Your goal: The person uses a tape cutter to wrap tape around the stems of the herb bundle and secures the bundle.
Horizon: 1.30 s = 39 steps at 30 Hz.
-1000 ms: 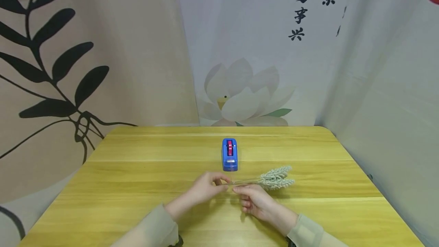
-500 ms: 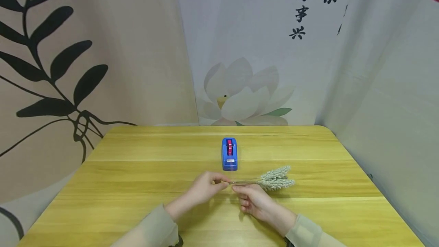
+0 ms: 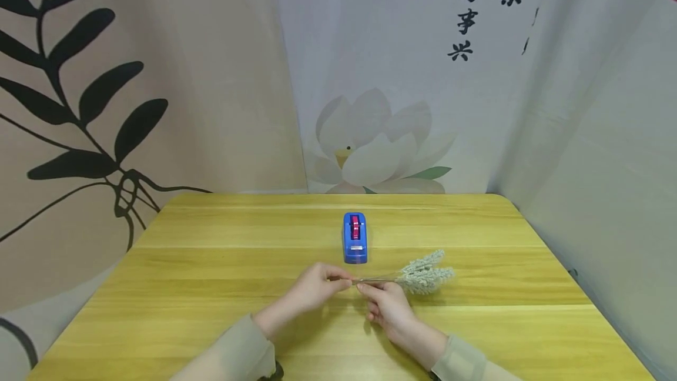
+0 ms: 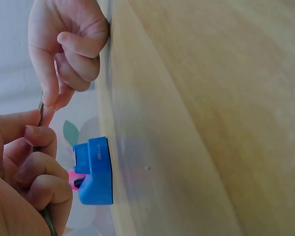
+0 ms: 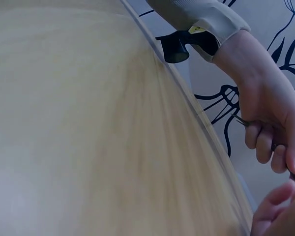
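Note:
A bunch of pale green dried flowers lies sideways above the table, fluffy heads to the right and thin stems to the left. My left hand holds the stem ends, its fingers curled round them in the left wrist view. Close beside it, my right hand pinches the stems between thumb and forefinger, nearer the heads. The left wrist view shows the fingertips of both hands nearly meeting on the dark stems. Just beyond the hands stands a blue tape dispenser with a pink-red reel.
Both hands are over a yellow wood-grain table. A printed curtain with leaves, a lotus and characters hangs behind the far edge. A tiny pale speck lies on the tabletop in the left wrist view.
My right hand has turned slightly and shifted a little left, closer to the left hand. The flower heads have tilted and spread a little upward. The tape dispenser stays put.

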Available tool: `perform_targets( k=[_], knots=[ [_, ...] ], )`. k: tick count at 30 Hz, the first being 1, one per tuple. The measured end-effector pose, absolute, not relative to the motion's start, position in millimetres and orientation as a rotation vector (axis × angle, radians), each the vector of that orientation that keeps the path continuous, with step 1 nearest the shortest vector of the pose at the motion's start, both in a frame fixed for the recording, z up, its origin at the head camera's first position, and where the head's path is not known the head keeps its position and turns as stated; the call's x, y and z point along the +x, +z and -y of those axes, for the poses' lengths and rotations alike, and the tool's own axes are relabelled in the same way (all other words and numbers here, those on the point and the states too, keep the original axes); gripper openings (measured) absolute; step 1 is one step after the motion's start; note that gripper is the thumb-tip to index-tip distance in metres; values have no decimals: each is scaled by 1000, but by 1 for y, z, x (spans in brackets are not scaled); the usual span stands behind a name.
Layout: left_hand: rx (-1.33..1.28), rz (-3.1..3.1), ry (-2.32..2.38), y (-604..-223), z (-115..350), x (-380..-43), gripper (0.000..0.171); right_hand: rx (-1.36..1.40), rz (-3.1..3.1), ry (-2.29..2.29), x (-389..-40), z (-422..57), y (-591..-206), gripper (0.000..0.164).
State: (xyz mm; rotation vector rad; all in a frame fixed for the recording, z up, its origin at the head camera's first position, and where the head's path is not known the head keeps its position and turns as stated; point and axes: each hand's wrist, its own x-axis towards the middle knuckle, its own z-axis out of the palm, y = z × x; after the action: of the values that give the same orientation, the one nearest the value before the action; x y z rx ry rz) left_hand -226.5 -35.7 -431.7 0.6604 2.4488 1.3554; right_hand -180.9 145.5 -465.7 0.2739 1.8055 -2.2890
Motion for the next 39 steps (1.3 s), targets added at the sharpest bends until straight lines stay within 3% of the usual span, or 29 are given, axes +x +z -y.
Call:
perform_targets(
  k=[16,25,39],
  knots=[
    [629,-2341,1400,-433,36,-228,17,306,-1768,-2349,-181,-146,-470,43],
    [631,-2336,1408,-434,35,-228,17,315,-1748,-2368,-180,-147,-470,28],
    [627,-2338,1401,-433,35,-227,16,308,-1671,-2414,-178,-147,-467,27]
  ],
)
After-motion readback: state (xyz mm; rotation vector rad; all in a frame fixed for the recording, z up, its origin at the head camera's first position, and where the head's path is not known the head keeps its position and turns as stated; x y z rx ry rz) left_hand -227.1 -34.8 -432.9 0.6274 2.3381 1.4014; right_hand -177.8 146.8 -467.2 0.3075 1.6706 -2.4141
